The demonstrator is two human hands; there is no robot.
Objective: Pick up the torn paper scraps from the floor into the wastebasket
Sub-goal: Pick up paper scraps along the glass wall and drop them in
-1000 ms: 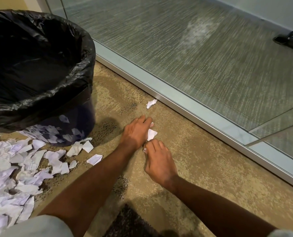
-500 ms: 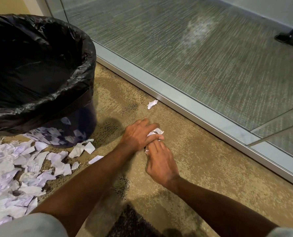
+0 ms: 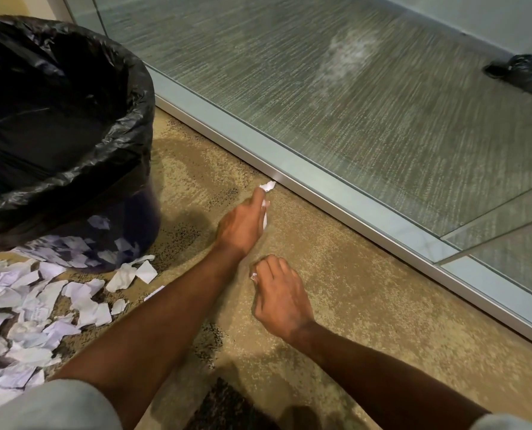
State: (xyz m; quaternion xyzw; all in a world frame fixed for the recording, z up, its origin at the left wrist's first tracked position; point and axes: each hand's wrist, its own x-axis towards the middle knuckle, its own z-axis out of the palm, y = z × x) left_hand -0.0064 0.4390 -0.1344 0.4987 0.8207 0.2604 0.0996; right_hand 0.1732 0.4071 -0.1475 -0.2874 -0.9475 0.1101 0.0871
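A wastebasket [image 3: 72, 169] lined with a black bag stands at the upper left on tan carpet. My left hand [image 3: 243, 223] reaches forward, holds a white scrap under its palm, and its fingertips touch another small scrap [image 3: 268, 186] lying by the metal door track. My right hand [image 3: 278, 297] hovers nearer to me with fingers curled round a small white scrap [image 3: 254, 276]. A large heap of torn paper scraps [image 3: 26, 311] covers the floor at the left, in front of the wastebasket.
A glass partition with an aluminium floor track [image 3: 367, 218] runs diagonally from the wastebasket to the right edge. Behind the glass lies a black bag [image 3: 528, 74]. A dark patch of carpet [image 3: 227, 408] lies between my arms.
My left hand has moved forward from beside my right hand to the scrap near the track, carrying a scrap with it. My right hand stayed back, holding its scrap.
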